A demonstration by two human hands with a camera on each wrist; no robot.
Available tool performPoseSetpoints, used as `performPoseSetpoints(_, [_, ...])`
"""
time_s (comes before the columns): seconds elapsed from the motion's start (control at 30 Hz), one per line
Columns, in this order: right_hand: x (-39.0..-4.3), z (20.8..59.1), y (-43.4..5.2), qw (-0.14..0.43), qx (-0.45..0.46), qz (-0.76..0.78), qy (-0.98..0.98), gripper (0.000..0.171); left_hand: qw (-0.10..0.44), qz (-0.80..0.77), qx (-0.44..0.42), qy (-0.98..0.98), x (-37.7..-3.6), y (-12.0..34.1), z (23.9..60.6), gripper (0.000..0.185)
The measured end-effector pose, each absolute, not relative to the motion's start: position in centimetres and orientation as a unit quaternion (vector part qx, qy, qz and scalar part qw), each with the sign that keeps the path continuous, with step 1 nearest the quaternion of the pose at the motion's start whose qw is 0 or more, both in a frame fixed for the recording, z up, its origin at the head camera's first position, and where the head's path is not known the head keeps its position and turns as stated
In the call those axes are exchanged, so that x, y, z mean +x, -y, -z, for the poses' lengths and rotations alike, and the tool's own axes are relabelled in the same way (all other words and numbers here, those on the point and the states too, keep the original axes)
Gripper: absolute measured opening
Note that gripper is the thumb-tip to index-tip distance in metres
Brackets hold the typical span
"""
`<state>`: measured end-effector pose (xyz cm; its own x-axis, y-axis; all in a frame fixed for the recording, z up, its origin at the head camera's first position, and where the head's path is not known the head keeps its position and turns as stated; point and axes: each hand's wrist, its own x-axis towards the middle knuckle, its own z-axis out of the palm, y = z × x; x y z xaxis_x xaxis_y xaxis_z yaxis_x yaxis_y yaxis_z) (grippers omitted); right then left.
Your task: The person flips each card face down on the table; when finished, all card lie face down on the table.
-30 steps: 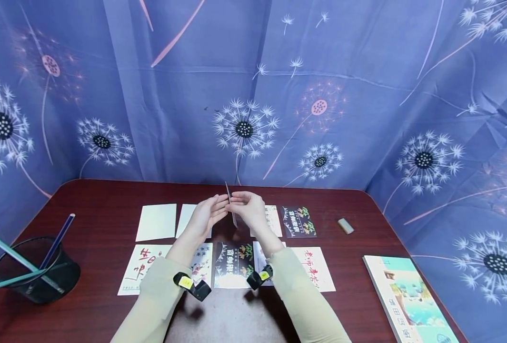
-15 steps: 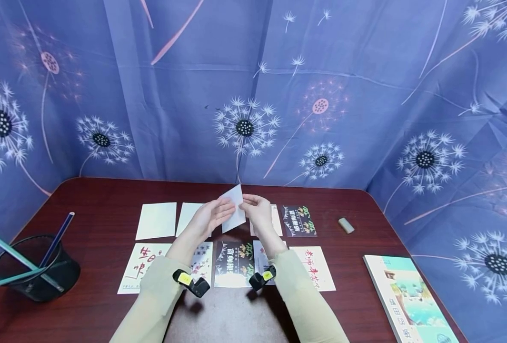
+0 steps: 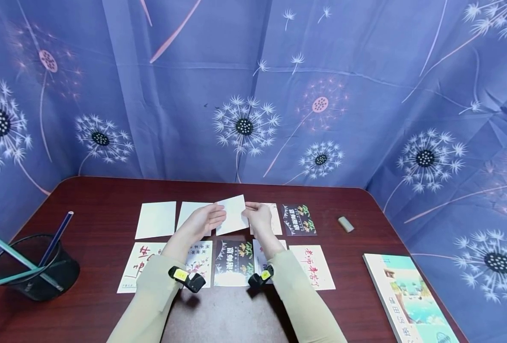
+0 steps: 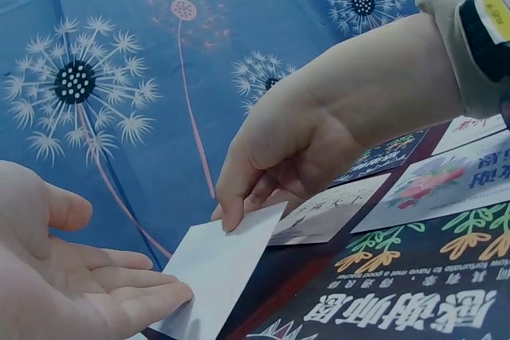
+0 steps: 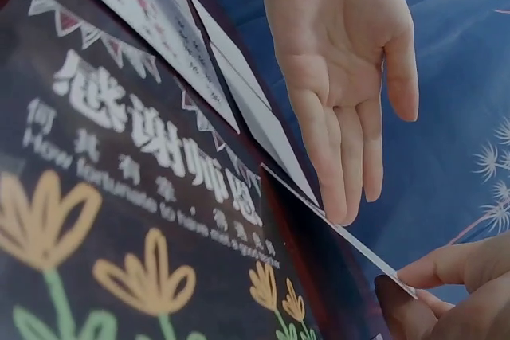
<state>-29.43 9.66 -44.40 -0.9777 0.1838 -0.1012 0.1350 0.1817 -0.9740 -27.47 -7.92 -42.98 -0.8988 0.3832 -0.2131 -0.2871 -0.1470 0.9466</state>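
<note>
Head view, mid frame: blank white card [image 3: 233, 215] is held just above the tabletop [image 3: 99, 200], over the gap in the back row of cards. Right hand [image 3: 259, 218] pinches the card's right edge, thumb and forefinger closed on it; the left wrist view shows that pinch [image 4: 239, 216] clearly. Left hand [image 3: 203, 222] lies palm up with straight, relaxed fingers, only its fingertips [image 4: 171, 296] under the card's left edge, propping and not gripping. The card is tilted, its left edge lower. To do this step well, my read: keep the pinch at the very edge so the face stays clean, let the left fingertips steady the low side, bring the card down flat and square with the white cards [image 3: 156, 219] at left and the printed card [image 3: 298, 220] at right, no overlap with the dark card [image 3: 234, 256] in the front row. Risk: thin card bends or slides off the open palm.
</note>
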Motion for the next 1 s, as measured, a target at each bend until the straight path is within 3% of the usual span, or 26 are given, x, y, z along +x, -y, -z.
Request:
performPoseSetpoints(0.43, [-29.1, 43.8, -10.9, -0.047, -0.065, -0.562, 0.823, 0.037, 0.218, -0.743, 0.013, -0.633, -27.5, 8.2, 43.5, 0.056])
performPoseSetpoints(1.0, [-28.8, 43.0, -12.5, -0.034, -0.034, -0.543, 0.838, 0.037, 0.218, -0.742, 0.024, -0.634, -27.5, 8.1, 43.8, 0.053])
